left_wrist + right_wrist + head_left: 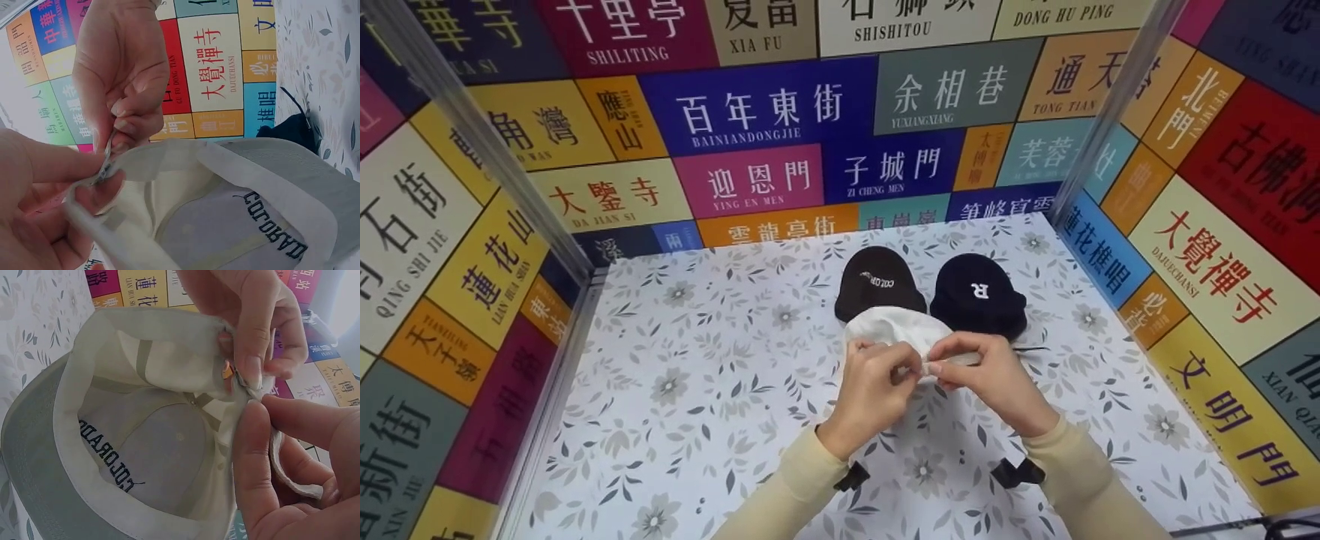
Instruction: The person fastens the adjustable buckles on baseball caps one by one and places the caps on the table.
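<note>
Both hands hold a white baseball cap above the table. Its inside faces the wrist cameras, and the reversed back of COLORADO stitching shows there. My left hand pinches the cap's back edge by a small metal buckle. Thumb and fingertips of my right hand pinch the fabric strap close to that buckle. The strap's loose end curves under the right fingers in the right wrist view. Fingertips partly cover the buckle, so whether the strap runs through it cannot be seen.
Behind the white cap sit a dark brown cap and, to its right, a navy cap with a white R. They stand on a table with a floral cover. Sign-patterned panels enclose the back and sides.
</note>
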A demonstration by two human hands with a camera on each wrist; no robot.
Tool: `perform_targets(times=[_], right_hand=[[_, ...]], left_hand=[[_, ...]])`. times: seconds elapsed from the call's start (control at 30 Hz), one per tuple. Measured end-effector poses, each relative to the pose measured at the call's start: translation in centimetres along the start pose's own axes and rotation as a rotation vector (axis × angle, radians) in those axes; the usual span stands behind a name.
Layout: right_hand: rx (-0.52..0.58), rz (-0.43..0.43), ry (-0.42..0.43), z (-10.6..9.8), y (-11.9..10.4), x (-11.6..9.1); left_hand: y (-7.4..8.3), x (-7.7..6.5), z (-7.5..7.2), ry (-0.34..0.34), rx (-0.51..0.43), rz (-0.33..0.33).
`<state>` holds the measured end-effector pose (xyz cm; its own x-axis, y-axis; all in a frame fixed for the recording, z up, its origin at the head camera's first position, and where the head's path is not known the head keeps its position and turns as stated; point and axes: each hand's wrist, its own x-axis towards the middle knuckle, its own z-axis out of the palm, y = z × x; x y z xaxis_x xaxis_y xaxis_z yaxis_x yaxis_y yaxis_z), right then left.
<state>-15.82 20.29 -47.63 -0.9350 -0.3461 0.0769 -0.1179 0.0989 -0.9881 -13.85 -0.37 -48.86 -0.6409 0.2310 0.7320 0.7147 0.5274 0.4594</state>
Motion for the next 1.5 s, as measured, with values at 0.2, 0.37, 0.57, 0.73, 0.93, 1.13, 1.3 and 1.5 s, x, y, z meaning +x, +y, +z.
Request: perform_targets(times=[0.2, 0.37, 0.57, 0.73, 0.93, 1.13, 1.3, 1.5], right_hand=[[-0.050, 0.009, 0.029, 0.0, 0.3, 0.1], [-0.162, 0.043, 0.036, 0.3, 0.2, -0.2], [-0.228, 0.006, 0.077, 1.3, -1.1, -0.9], [-0.234, -0.009, 0.108, 1.8, -2.0, -1.7], [-0.227, -0.009, 0.116, 1.8, -2.1, -1.9], [-0.221, 0.009, 0.125, 1.7, -2.7, -1.8], [-0.218, 0.021, 0.119, 1.7, -3.0, -1.7], [-0.216, 0.025, 0.104, 1.7, -1.9, -1.7]], left_hand=[[0.1, -0.2, 0.3, 0.004, 0.069, 0.027], [0.1, -0.5, 0.5, -0.028, 0.041, 0.031], [0.0, -0.9, 0.6, -0.064, 0.030, 0.033], [0.2, -1.0, 0.4, -0.067, 0.024, 0.040], [-0.1, 0.4, -1.3, -0.014, -0.017, 0.057], [-2.1, 4.9, -4.3, -0.047, 0.010, -0.051], [-4.8, 8.0, -5.8, -0.301, 0.062, -0.268], [-8.1, 8.2, -5.1, -0.635, -0.045, -0.354]])
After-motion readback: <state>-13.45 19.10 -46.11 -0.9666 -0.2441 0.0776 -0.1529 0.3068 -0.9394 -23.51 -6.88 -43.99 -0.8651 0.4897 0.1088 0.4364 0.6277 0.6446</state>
